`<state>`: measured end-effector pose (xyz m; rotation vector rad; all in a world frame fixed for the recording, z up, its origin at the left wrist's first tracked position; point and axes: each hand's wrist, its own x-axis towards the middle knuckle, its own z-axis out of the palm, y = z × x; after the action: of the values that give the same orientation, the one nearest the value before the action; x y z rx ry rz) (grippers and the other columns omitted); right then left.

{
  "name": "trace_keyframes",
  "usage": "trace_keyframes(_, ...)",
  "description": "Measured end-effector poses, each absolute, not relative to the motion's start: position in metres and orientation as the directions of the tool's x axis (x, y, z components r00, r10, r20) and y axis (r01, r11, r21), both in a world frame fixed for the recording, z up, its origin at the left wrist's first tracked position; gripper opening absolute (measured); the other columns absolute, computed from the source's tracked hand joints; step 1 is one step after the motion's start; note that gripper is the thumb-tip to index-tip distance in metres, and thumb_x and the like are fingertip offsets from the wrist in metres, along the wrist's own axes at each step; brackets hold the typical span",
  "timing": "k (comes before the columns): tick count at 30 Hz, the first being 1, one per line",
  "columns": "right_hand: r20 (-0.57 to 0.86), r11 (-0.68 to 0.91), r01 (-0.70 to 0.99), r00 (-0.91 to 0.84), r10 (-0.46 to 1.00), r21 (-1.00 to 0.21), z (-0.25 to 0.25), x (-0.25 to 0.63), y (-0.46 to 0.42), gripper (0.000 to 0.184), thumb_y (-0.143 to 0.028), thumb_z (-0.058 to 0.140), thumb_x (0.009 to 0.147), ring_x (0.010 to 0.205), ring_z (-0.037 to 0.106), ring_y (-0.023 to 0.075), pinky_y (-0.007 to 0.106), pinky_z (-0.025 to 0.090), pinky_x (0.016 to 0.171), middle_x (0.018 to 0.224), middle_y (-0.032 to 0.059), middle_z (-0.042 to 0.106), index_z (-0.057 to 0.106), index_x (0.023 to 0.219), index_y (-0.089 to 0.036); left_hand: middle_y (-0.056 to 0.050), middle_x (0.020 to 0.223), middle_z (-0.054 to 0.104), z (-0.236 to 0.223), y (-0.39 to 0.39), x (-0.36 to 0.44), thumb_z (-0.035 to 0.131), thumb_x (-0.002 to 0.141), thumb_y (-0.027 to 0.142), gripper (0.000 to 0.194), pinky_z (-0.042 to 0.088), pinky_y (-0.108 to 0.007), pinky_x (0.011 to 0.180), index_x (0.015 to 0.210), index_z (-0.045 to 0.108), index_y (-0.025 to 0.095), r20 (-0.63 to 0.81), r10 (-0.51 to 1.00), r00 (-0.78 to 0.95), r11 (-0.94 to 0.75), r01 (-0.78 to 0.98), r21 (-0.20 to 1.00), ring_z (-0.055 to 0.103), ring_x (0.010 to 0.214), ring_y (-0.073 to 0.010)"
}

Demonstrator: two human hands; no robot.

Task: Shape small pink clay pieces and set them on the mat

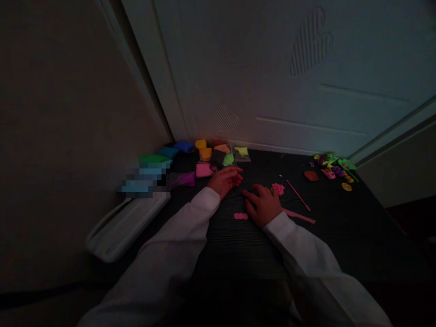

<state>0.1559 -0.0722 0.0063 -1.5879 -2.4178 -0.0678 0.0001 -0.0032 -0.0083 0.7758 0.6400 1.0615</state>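
My left hand [226,180] hovers over or rests on the dark table, fingers loosely bent and apart, with nothing visible in it. It is closest to a bag of pink clay [204,170]. To its right, my right hand [263,204] is palm down with spread fingers, fingertips near the tabletop; what lies beneath the palm is hidden. A flat, scalloped pink clay strip [241,216] sits just left of that hand. Beyond its knuckles is a ruffled pink clay piece [278,189]. A long pink clay strip [301,216] runs out from behind the right wrist, near a thin pink stick tool [298,195].
Several coloured clay bags, including yellow [242,153] and blue [184,146], line the back left. A pale long case [126,227] lies at the left edge. Small clay figures [332,167] and a reddish-brown lump [310,175] sit back right. A white panel [272,91] rises behind.
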Motion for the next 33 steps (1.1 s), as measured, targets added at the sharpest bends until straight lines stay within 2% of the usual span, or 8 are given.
trace_keyframes(21, 0.305, 0.406, 0.904, -0.352, 0.885, -0.135, 0.007, 0.159, -0.073, 0.026, -0.028, 0.04, 0.073, 0.083, 0.041, 0.0184, 0.036, 0.019, 0.075, 0.097, 0.0034, 0.048, 0.056, 0.095, -0.026, -0.002, 0.063, 0.057, -0.006, -0.004, 0.001, 0.052, 0.063, 0.023, 0.021, 0.039, -0.025, 0.059, 0.082, 0.056, 0.014, -0.103, 0.941, 0.322, 0.253, -0.471, 0.845, 0.052, 0.058, -0.01)
trace_keyframes(23, 0.329, 0.385, 0.913, -0.324, 0.887, -0.138, 0.008, 0.159, -0.069, 0.026, -0.028, 0.04, 0.074, 0.083, 0.041, 0.0182, 0.036, 0.019, 0.076, 0.097, 0.0033, 0.049, 0.056, 0.093, -0.026, -0.001, 0.063, 0.057, -0.006, -0.005, 0.002, 0.053, 0.063, 0.025, 0.02, 0.038, -0.025, 0.059, 0.08, 0.057, 0.015, -0.056, 0.966, 0.252, 0.15, -0.371, 0.917, 0.051, 0.058, -0.0105)
trace_keyframes(26, 0.383, 0.354, 0.921, -0.271, 0.883, -0.164, 0.011, 0.158, -0.058, 0.025, -0.025, 0.039, 0.074, 0.081, 0.042, 0.0176, 0.035, 0.019, 0.074, 0.092, 0.0039, 0.05, 0.057, 0.091, -0.023, -0.002, 0.069, 0.056, -0.008, -0.007, 0.004, 0.054, 0.062, 0.025, 0.016, 0.036, -0.026, 0.063, 0.075, 0.06, 0.018, 0.133, 0.975, 0.176, -0.131, -0.026, 0.991, 0.049, 0.064, -0.0124)
trace_keyframes(29, 0.416, 0.358, 0.913, -0.254, 0.873, -0.194, 0.013, 0.158, -0.047, 0.022, -0.023, 0.041, 0.072, 0.079, 0.042, 0.0177, 0.035, 0.019, 0.073, 0.087, 0.0038, 0.052, 0.059, 0.084, -0.022, -0.003, 0.072, 0.056, -0.01, -0.011, 0.005, 0.054, 0.062, 0.023, 0.013, 0.033, -0.029, 0.07, 0.071, 0.063, 0.02, 0.3, 0.909, 0.29, -0.384, 0.298, 0.874, 0.047, 0.071, -0.0152)
trace_keyframes(33, 0.456, 0.373, 0.899, -0.239, 0.857, -0.228, 0.013, 0.165, -0.04, 0.02, -0.02, 0.042, 0.071, 0.078, 0.042, 0.0173, 0.035, 0.019, 0.073, 0.084, 0.0027, 0.052, 0.059, 0.082, -0.022, -0.003, 0.071, 0.055, -0.012, -0.013, 0.004, 0.055, 0.062, 0.024, 0.012, 0.029, -0.033, 0.074, 0.069, 0.064, 0.024, 0.332, 0.84, 0.429, -0.522, 0.471, 0.711, 0.043, 0.075, -0.0175)
